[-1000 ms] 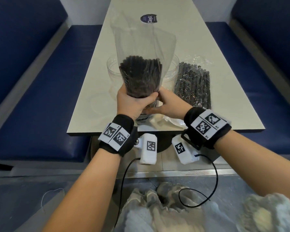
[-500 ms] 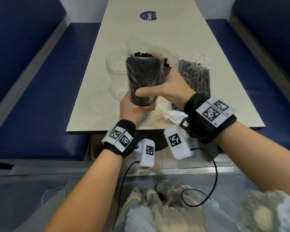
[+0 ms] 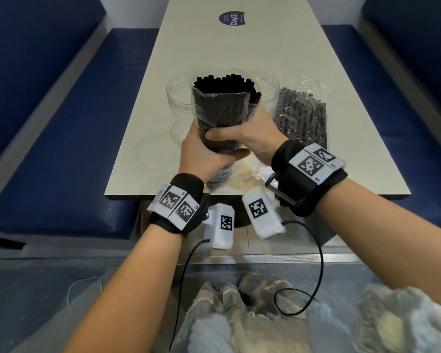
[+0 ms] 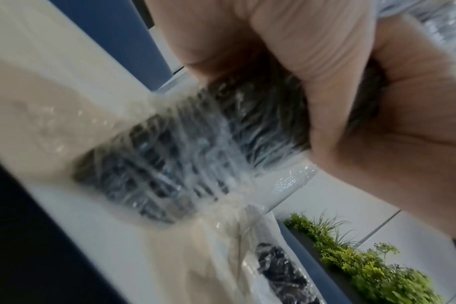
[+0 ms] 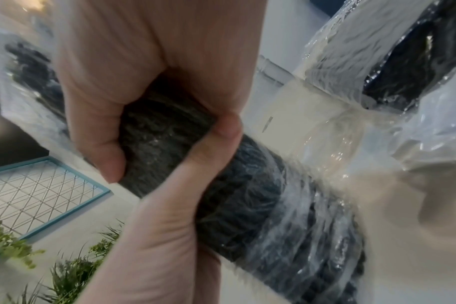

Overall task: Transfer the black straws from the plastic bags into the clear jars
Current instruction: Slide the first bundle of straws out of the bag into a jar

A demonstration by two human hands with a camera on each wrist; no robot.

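A bundle of black straws (image 3: 220, 115) stands upright in its clear plastic bag (image 3: 201, 118) over the table's near end. The straw tops (image 3: 224, 81) stick out above the bag's edge. My left hand (image 3: 206, 159) grips the bundle low down, and my right hand (image 3: 242, 135) wraps round it just above. The right wrist view shows both hands curled round the bagged bundle (image 5: 247, 205). Two clear jars, one left (image 3: 177, 98) and one right (image 3: 269, 91), stand just behind the bundle. A second bag of straws (image 3: 302, 115) lies flat to the right.
The long beige table (image 3: 239, 47) runs away from me, with a dark round sticker (image 3: 231, 18) at its far end. Blue benches (image 3: 61, 138) line both sides. Crumpled clear plastic (image 3: 261, 171) lies near the front edge under my right wrist.
The tall bag top has been pushed down, so the straw tops now show above it. My right hand rose from the bundle's base and wrapped round its middle.
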